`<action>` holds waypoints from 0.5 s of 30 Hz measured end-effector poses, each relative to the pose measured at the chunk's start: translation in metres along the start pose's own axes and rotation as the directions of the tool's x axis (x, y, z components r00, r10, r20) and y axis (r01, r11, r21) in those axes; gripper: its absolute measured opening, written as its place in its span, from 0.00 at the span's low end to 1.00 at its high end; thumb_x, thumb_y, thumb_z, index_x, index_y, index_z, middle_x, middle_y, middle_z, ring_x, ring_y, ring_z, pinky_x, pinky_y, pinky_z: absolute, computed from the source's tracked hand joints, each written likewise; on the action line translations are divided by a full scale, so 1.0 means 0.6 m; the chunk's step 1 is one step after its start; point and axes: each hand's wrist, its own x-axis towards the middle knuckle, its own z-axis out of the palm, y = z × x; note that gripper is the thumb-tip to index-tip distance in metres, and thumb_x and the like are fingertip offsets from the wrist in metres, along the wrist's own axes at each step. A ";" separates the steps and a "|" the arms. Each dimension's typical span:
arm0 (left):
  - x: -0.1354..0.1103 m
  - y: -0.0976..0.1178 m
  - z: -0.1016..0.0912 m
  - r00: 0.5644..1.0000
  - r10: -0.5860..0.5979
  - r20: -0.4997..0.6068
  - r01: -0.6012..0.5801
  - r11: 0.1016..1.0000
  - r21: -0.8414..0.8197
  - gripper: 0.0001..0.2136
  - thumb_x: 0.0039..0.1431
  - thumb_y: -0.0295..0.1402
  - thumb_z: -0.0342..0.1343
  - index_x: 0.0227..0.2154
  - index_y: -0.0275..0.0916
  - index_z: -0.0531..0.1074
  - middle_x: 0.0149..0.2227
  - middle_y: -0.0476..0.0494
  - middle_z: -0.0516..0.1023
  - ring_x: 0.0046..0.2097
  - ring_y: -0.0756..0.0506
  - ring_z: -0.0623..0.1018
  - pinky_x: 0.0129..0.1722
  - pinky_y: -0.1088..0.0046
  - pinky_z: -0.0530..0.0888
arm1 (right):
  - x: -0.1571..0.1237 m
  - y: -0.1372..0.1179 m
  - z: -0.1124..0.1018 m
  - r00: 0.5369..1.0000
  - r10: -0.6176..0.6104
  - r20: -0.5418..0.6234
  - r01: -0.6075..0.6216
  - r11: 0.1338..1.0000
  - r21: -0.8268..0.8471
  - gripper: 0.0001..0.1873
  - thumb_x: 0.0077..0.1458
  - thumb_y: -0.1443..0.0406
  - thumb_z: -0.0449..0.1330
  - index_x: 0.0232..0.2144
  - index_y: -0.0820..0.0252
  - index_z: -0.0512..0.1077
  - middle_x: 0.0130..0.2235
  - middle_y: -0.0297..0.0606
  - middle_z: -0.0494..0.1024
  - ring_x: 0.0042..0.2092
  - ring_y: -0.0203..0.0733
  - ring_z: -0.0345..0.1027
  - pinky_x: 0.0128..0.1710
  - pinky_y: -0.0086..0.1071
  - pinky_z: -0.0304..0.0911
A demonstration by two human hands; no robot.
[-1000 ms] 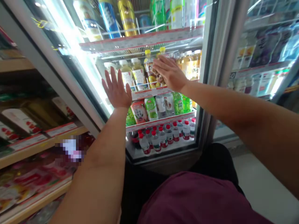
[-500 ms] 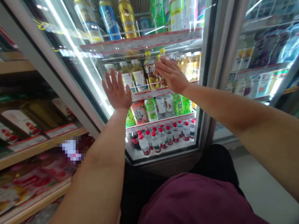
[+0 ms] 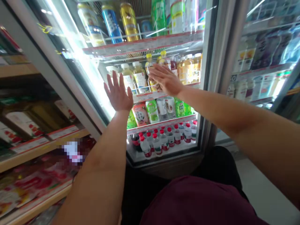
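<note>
Nearest to us is a dark maroon fabric shirt, with black cloth trousers beyond it, below our hands. Both bare arms stretch forward. Our left hand is open, its fingers spread and pointing up. Our right hand is open too, its fingers straight, close together and slanting toward the left hand. Both are raised in front of a clear glass door with a dark frame; we cannot tell whether the palms touch it.

Behind the glass, well below our hands, stand small clear plastic bottles with red caps. On the shelf just below the right hand we see a plastic bottle with a green-and-white label. Level with our hands and between them are pale yellow bottles with white caps and white labels. Yellow-capped plastic bottles are partly hidden by the right hand, and amber bottles with white caps stand to its right. Above the hands are a blue metal can and a gold metal can.

Farther off, to the right of the right hand, purple bottles fill another lit fridge.
</note>
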 end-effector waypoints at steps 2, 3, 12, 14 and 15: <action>-0.001 -0.002 0.001 1.000 0.011 -0.012 -0.011 1.000 0.013 0.41 0.78 0.57 0.32 0.78 0.29 0.55 0.82 0.42 0.45 0.80 0.42 0.26 0.78 0.52 0.28 | 0.015 -0.005 -0.001 1.000 0.020 -0.020 -0.020 1.000 -0.010 0.34 0.69 0.70 0.56 0.74 0.50 0.67 0.77 0.31 0.64 0.82 0.53 0.44 0.82 0.60 0.41; -0.001 -0.003 0.002 1.000 0.017 -0.013 -0.017 1.000 0.025 0.41 0.78 0.58 0.31 0.78 0.28 0.55 0.82 0.41 0.45 0.80 0.42 0.26 0.78 0.52 0.28 | 0.020 -0.008 0.000 0.999 0.038 -0.035 -0.038 0.999 -0.010 0.34 0.69 0.70 0.56 0.74 0.50 0.67 0.78 0.30 0.64 0.82 0.53 0.43 0.82 0.59 0.40; 0.000 -0.007 0.002 1.000 0.020 -0.009 -0.020 1.000 0.020 0.39 0.78 0.56 0.35 0.79 0.32 0.56 0.82 0.40 0.47 0.81 0.40 0.33 0.78 0.54 0.27 | 0.012 -0.045 0.010 0.995 -0.028 0.096 0.024 0.999 0.034 0.32 0.69 0.68 0.61 0.72 0.46 0.70 0.76 0.31 0.67 0.81 0.54 0.49 0.82 0.57 0.42; 0.000 -0.006 0.000 1.000 0.006 0.002 -0.006 1.000 0.010 0.38 0.77 0.55 0.38 0.79 0.34 0.56 0.82 0.40 0.45 0.81 0.41 0.32 0.79 0.53 0.27 | 0.021 -0.047 0.010 0.997 0.005 0.072 -0.008 1.000 0.030 0.34 0.69 0.69 0.61 0.74 0.45 0.68 0.77 0.30 0.66 0.81 0.53 0.47 0.83 0.57 0.41; 0.000 -0.005 -0.001 1.000 0.001 0.006 -0.002 1.000 0.004 0.38 0.76 0.54 0.40 0.79 0.35 0.56 0.82 0.40 0.45 0.81 0.42 0.32 0.79 0.53 0.27 | 0.024 -0.048 0.011 0.998 0.021 0.056 -0.022 0.999 0.025 0.35 0.68 0.70 0.60 0.74 0.44 0.67 0.77 0.30 0.65 0.81 0.52 0.45 0.83 0.57 0.40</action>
